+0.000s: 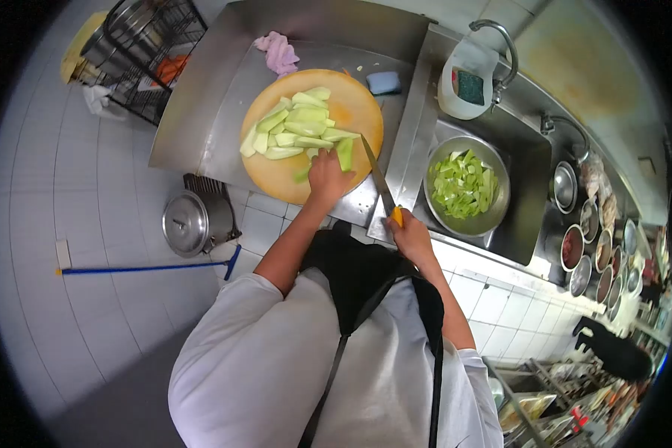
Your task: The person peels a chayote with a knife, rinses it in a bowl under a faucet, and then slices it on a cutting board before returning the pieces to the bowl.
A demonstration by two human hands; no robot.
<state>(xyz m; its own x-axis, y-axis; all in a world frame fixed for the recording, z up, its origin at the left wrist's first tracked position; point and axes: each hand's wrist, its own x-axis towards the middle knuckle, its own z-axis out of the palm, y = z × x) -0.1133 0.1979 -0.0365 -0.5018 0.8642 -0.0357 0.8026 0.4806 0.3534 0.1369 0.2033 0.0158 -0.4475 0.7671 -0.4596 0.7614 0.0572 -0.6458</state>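
A round yellow cutting board (351, 112) lies on the steel counter (209, 112). Several pale green peeled vegetable pieces (295, 127) are heaped on it. My left hand (327, 175) presses down on one green piece (344, 152) at the board's near edge. My right hand (409, 235) grips the yellow handle of a long knife (377, 175), whose blade points toward the board, right beside the held piece. A steel bowl (493, 216) in the sink holds several cut green chunks (463, 185).
A pink cloth (278, 51) and a blue sponge (383, 82) lie at the counter's back. A white jug (464, 86) stands under the tap (500, 45). A lidded pot (189, 222) and a blue-handled mop (149, 267) are on the floor. Several small bowls (593, 250) line the right.
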